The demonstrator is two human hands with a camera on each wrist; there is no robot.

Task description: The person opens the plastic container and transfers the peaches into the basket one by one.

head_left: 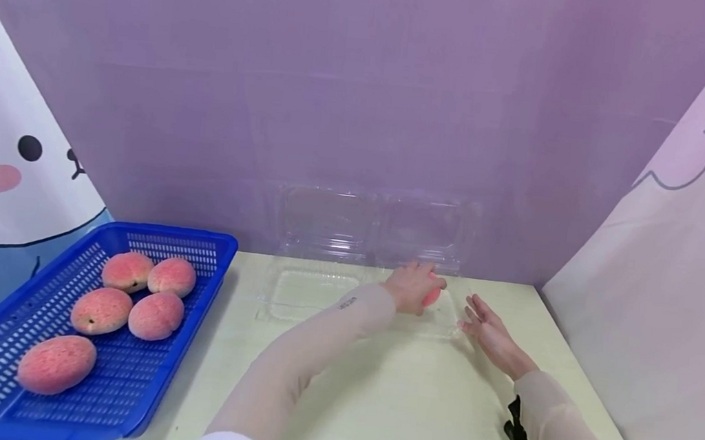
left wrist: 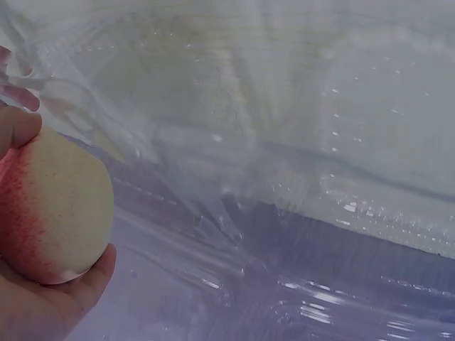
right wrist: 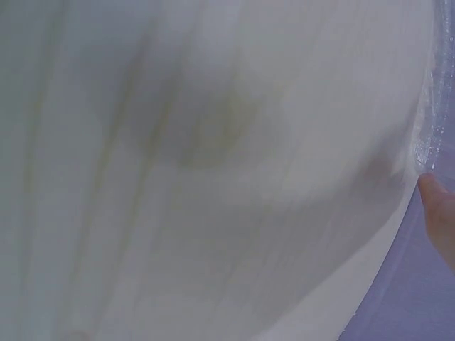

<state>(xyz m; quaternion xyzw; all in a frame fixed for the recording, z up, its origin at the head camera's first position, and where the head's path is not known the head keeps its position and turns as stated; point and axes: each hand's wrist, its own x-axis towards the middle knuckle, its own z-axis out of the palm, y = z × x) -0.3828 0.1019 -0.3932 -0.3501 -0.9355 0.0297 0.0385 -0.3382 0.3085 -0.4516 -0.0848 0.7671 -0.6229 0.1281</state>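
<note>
A pink peach (head_left: 431,293) is gripped in my left hand (head_left: 408,288), low over the right section of a clear plastic clamshell container (head_left: 312,293). In the left wrist view the peach (left wrist: 67,206) shows a pale side and a red side, with thumb and fingers curled round it. The container's transparent lids (head_left: 328,218) stand raised at the back. My right hand (head_left: 495,336) is just off the container's right end, fingers extended and holding nothing. One fingertip (right wrist: 430,188) shows beside the container's edge in the right wrist view.
On the left of the pale table (head_left: 425,405) stands a blue plastic basket (head_left: 212,299) with several peaches (head_left: 103,311) in it. A purple cloth backdrop (head_left: 362,96) rises right behind the container. Printed curtains flank both sides.
</note>
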